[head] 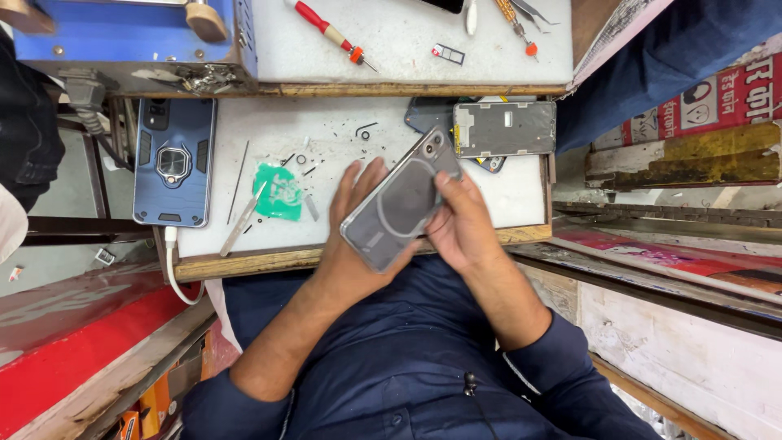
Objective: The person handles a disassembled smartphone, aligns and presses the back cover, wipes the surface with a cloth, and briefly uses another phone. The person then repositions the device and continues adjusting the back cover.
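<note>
While one grey phone (401, 201) is gripped by left hand (352, 213) and right hand (461, 220), one blue case (173, 160), two screwdrivers (332, 34), one white worktop (277, 130) are seen in a cluttered repair stall

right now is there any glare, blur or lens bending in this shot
Head view: even, soft light with only faint shadows under the hands; a mild sheen on the phone held between the left hand and the right hand; the hands and the white bench top are sharp; the wide lens bows the straight edges towards the frame borders, and the red ledge at lower left looks softer.
</note>
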Demonstrator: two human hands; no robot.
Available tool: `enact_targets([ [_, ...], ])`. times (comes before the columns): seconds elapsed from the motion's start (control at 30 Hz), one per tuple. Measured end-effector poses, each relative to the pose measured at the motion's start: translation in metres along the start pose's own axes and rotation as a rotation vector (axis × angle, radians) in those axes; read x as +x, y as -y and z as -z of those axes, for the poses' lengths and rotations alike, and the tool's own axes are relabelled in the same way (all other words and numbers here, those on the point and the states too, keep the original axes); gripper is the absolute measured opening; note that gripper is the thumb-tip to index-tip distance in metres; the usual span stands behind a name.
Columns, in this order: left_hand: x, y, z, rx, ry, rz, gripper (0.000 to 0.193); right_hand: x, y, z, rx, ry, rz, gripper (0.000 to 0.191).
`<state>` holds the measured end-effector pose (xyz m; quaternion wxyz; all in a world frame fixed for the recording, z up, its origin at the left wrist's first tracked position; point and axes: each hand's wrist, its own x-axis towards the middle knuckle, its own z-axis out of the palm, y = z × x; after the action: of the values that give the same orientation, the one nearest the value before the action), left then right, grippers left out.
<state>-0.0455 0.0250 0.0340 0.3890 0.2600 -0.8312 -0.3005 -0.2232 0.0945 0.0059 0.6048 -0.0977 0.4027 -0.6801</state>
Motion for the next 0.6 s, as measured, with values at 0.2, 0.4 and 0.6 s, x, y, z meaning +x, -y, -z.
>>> enact_targets([
  [0.2, -0.051, 0.015, 0.028, -0.609, 0.135, 0.521, 0.055, 0.007, 0.014, 0.013, -0.119, -0.085, 0.031, 0.035],
  [0.4, -0.070, 0.013, 0.015, -1.070, 0.190, 0.778, 0.063, 0.015, 0.003, 0.006, -0.368, 0.058, -0.038, 0.032],
  [0.6, -0.088, 0.006, 0.001, -1.064, 0.130, 0.855, 0.062, 0.015, 0.027, -0.005, -1.042, 0.022, 0.343, 0.033],
])
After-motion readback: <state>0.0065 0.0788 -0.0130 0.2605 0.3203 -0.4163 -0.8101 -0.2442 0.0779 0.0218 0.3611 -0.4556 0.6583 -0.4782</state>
